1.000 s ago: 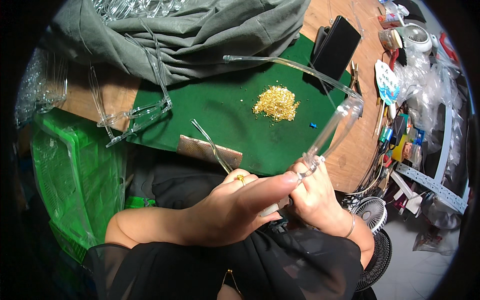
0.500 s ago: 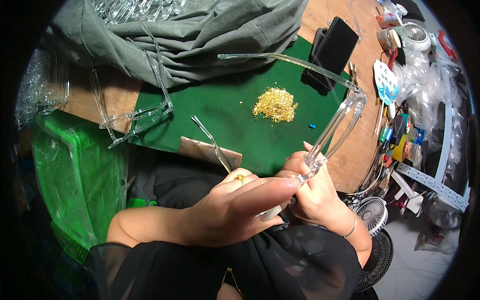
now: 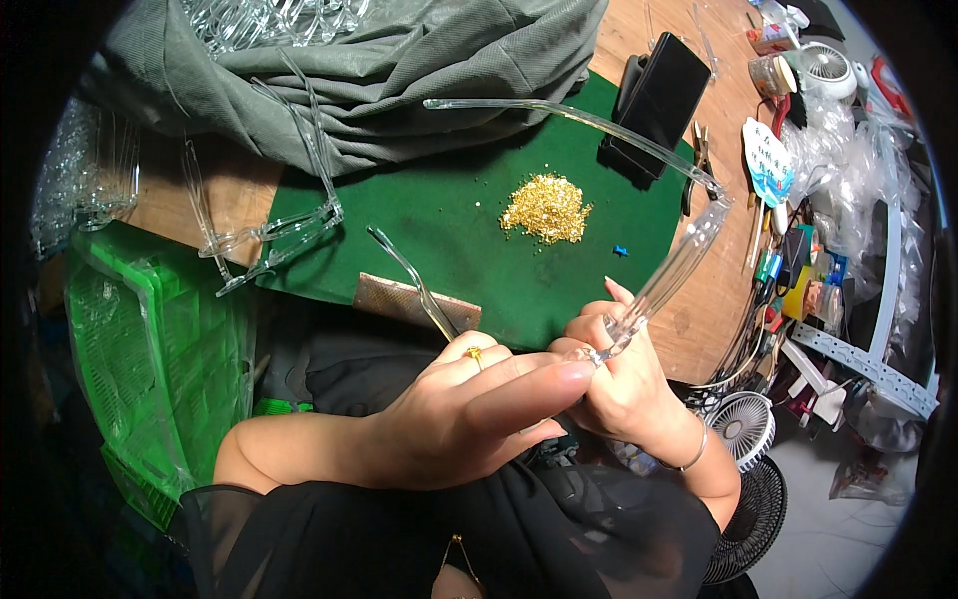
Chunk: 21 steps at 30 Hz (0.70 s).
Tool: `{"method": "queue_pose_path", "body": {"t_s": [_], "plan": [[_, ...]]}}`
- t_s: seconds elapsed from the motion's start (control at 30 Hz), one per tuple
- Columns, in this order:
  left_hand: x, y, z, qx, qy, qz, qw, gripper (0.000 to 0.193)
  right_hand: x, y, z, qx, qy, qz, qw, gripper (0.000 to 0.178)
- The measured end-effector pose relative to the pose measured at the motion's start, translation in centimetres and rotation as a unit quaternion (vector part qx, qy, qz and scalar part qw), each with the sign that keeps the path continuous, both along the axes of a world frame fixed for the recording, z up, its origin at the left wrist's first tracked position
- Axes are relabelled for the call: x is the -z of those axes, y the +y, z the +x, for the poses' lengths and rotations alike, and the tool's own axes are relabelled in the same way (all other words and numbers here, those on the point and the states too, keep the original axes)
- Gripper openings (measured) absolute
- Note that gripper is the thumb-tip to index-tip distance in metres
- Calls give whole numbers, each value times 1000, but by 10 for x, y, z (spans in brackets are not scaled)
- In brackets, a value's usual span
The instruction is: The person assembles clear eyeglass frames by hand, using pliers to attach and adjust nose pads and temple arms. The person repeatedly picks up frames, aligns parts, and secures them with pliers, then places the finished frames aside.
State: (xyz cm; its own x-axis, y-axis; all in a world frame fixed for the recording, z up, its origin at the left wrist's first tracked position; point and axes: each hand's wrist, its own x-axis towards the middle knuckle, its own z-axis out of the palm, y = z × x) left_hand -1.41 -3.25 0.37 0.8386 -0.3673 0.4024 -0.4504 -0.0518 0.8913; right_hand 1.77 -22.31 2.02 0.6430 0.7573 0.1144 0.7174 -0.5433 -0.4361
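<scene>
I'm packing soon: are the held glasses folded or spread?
Spread: one temple angles off the front; the other juts from the left hand, its hinge hidden.

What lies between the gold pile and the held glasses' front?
The head view shows a small blue piece on the green mat, between gold pile and glasses.

Bright light glints on the gold flakes (image 3: pixel 546 209) and the held clear glasses (image 3: pixel 689 247); shadow darkens the space below the near edge of the tabletop (image 3: pixel 699 324). The middle looks sharp; lines bend toward a black rim.
</scene>
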Motion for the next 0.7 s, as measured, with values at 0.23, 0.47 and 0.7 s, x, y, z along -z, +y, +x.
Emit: {"method": "queue_pose_path", "body": {"t_s": [0.23,0.47,0.7], "plan": [[0,-2,-2,-4,-2,43,999,58,4,1,-3,8,-36,-19,999,19],[12,-8,-7,-35,-37,-7,999,49,10,1,-12,14,-22,-59,998,19],[5,-7,3,-37,120,-100,987,57,-5,3,5,21,107,-5,994,34]]}}
